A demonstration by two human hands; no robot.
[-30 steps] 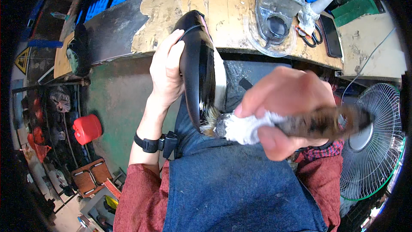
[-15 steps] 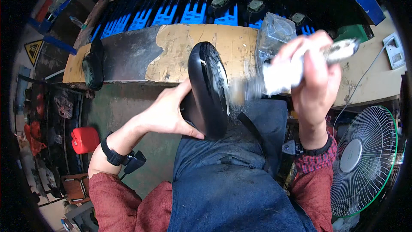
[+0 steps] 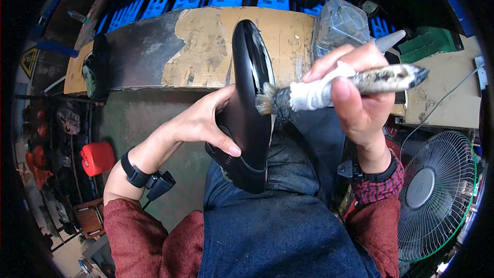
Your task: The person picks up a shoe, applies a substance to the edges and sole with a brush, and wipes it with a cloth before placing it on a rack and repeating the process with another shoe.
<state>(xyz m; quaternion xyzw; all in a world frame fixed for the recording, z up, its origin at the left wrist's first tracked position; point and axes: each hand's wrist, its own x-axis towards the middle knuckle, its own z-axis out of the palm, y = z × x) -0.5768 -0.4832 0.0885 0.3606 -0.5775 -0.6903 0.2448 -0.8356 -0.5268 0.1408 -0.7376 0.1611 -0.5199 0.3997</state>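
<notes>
Left hand grips a glossy black shell, its lower end hidden; right hand holds a worn brush against it.

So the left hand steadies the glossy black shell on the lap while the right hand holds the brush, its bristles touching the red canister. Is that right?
Not quite. In the head view the left hand does steady the glossy black shell on the lap, and the right hand holds the brush, but its bristles meet the black shell's edge. The red canister sits far off on the floor at the left.
</notes>
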